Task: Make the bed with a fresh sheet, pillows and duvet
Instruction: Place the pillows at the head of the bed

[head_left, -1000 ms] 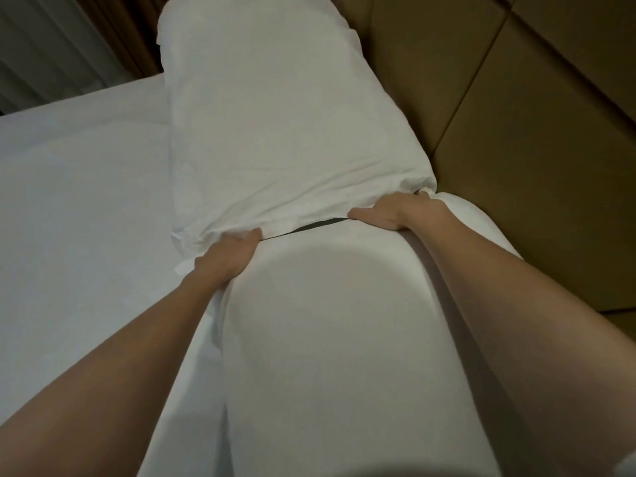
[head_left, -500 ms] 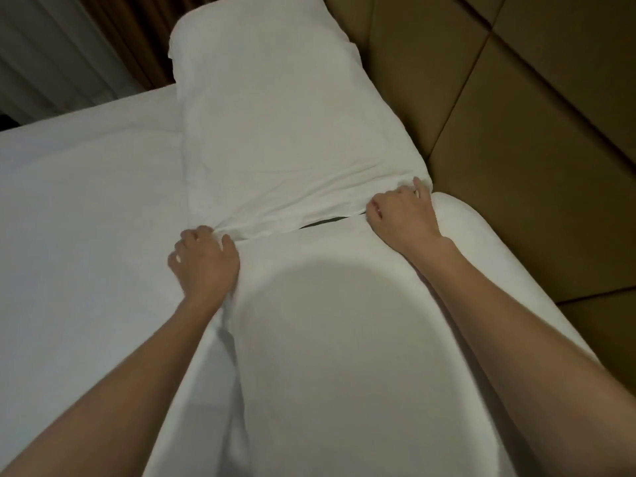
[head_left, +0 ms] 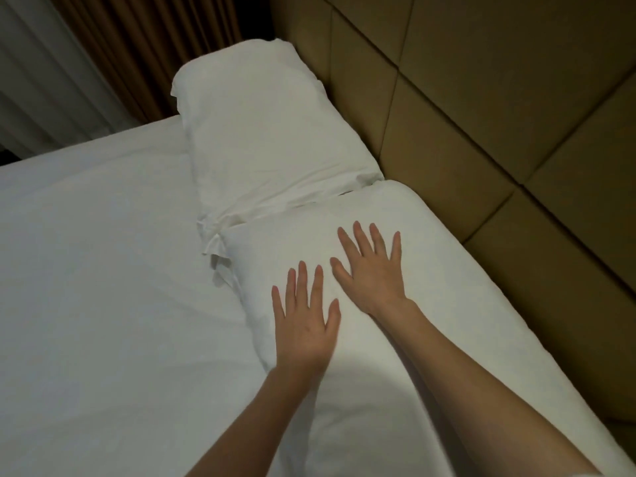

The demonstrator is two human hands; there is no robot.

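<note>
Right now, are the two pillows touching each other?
Touching. In the head view the far pillow has its wrinkled near end lying against the far edge of the near pillow, with no sheet showing between them.

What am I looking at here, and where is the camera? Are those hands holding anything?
There is no machine: a person wears a camera on the head, looking forward and down at the bed. The left hand and the right hand lie flat, fingers spread, on the near pillow. They hold nothing. A second pillow lies beyond it along the padded headboard. Both rest on a white sheet. No duvet is in view.
</note>
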